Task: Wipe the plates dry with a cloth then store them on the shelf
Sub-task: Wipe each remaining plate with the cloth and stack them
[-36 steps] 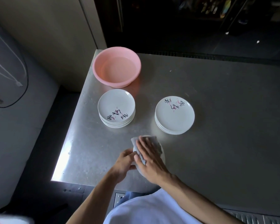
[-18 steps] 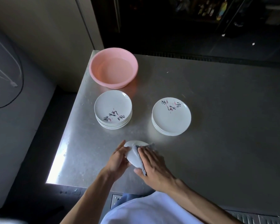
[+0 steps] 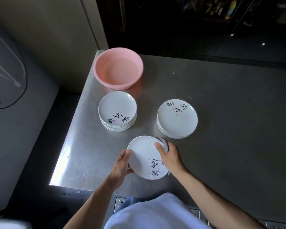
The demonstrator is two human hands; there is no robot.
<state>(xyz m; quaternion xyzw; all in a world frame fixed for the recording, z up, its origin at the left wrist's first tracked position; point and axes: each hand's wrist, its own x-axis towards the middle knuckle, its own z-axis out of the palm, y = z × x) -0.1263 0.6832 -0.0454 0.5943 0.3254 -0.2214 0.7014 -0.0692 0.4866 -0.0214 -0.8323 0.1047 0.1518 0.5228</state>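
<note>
A white plate (image 3: pixel 143 155) with black and pink brushwork is held face up over the near part of the steel table (image 3: pixel 221 104). My left hand (image 3: pixel 121 164) grips its left rim. My right hand (image 3: pixel 169 155) holds its right rim, thumb on top, with a grey cloth (image 3: pixel 164 143) bunched under the fingers behind the plate. One stack of matching plates (image 3: pixel 117 111) stands in front of the basin. A second stack (image 3: pixel 177 119) stands to its right.
A pink plastic basin (image 3: pixel 118 67) with water sits at the table's far left corner. The table's left edge drops to a dark floor beside a grey wall with a cable. Dark shelving lies beyond the table's far edge.
The plate has turned from its back side to face up. My right hand with the cloth has slid from the plate's surface to its right rim.
</note>
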